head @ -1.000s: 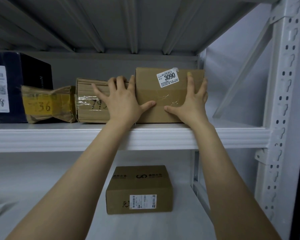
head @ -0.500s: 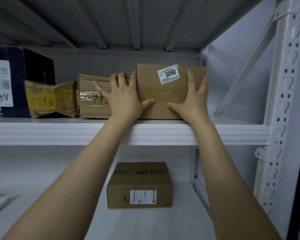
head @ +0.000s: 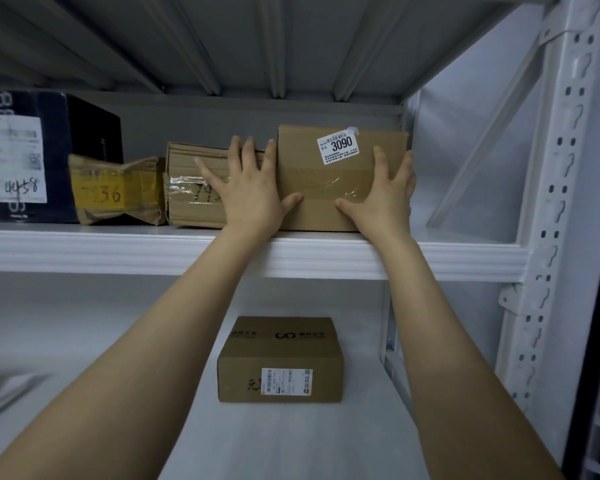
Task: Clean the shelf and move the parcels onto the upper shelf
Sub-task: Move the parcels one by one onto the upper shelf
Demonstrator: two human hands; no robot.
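A brown cardboard parcel labelled 3090 (head: 326,181) stands on the upper shelf (head: 118,251), at its right end. My left hand (head: 248,192) lies flat against the parcel's left edge, fingers spread, partly over the taped parcel (head: 191,202) beside it. My right hand (head: 383,195) presses the front and right edge of the 3090 parcel. Both hands clasp it between them. Another brown parcel (head: 280,358) with a white label sits on the lower shelf (head: 291,445), between my forearms.
Further left on the upper shelf sit a crumpled parcel with yellow tape (head: 115,192) and a dark box marked 4458 (head: 32,157). A white perforated upright (head: 551,202) and a diagonal brace (head: 482,143) close the right side. Flat items (head: 0,393) lie at the lower shelf's left.
The 3090 parcel and both hands have barely shifted; the view has tilted slightly, showing the parcel pressed back against the taped parcel.
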